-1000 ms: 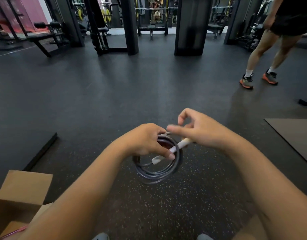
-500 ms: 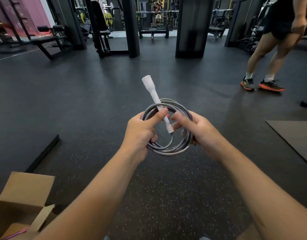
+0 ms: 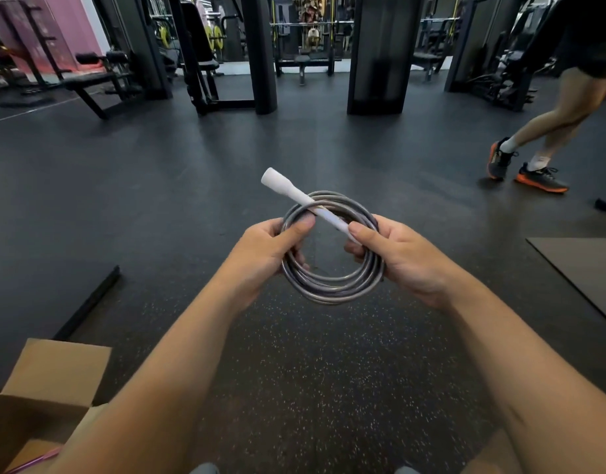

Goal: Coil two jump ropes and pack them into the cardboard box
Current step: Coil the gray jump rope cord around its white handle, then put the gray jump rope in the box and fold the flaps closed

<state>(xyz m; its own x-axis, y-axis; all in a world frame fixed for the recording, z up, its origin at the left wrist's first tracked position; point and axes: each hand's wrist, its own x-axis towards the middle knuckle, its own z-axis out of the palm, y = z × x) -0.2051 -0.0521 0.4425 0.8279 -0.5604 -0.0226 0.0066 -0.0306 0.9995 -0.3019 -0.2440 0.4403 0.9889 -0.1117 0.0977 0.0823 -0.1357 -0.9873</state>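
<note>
Since half a second ago you have tilted the white handle (image 3: 306, 203) over: it stood nearly upright above the coil, and now it slants up and to the left across the top of the loops, while the coil itself has opened wider between your hands. The walker at the right has stepped further along too.

Your left hand (image 3: 260, 254) grips the left side of the coiled jump rope (image 3: 332, 285), thumb pressed over the strands and fingers curled behind them. Your right hand (image 3: 397, 254) grips the right side, its thumb lying on the lower end of the handle and pinning it against the loops. The two hands are apart, one at each side of the ring, and both are clamped on the grey rope, which you hold in the air in front of you, above the dark speckled floor (image 3: 311, 388).

The cardboard box (image 3: 45, 378) sits open on the floor at the lower left, well apart from the coil, its flaps raised. A thin pink strand (image 3: 38, 460) shows inside it at the bottom edge of the view; what it belongs to cannot be told.

A black mat (image 3: 38, 295) lies left of you and a brown mat (image 3: 588, 268) at the right. Beyond them stand gym benches and racks, and a person's legs in orange-soled shoes (image 3: 541, 181) are at the far right.
</note>
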